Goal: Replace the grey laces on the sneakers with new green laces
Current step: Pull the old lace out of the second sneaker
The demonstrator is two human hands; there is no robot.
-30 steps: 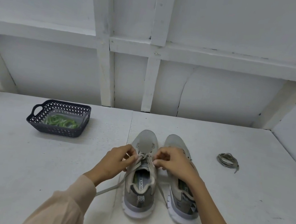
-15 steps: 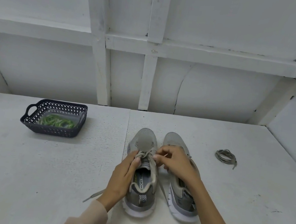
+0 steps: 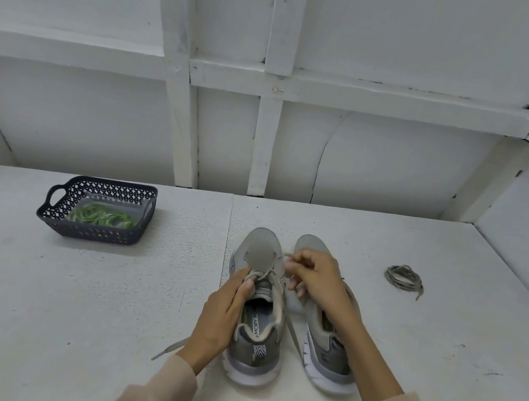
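Sneakers (image 3: 329,352) on table (image 3: 102,296): left hand (image 3: 223,311) gripping left sneaker (image 3: 261,253), right hand (image 3: 319,282) pinching its grey lace (image 3: 276,301); coiled lace (image 3: 403,277) at right; green laces (image 3: 101,215) inside dark basket (image 3: 91,232) at left.

The only readable print stood on the insole (image 3: 257,321) of the grey sneaker (image 3: 254,349) on the left of the pair: dark capitals running lengthwise, showing "EMORY FO", with the letters before and after cut off from view. A small green mark beside them was too blurred to read.
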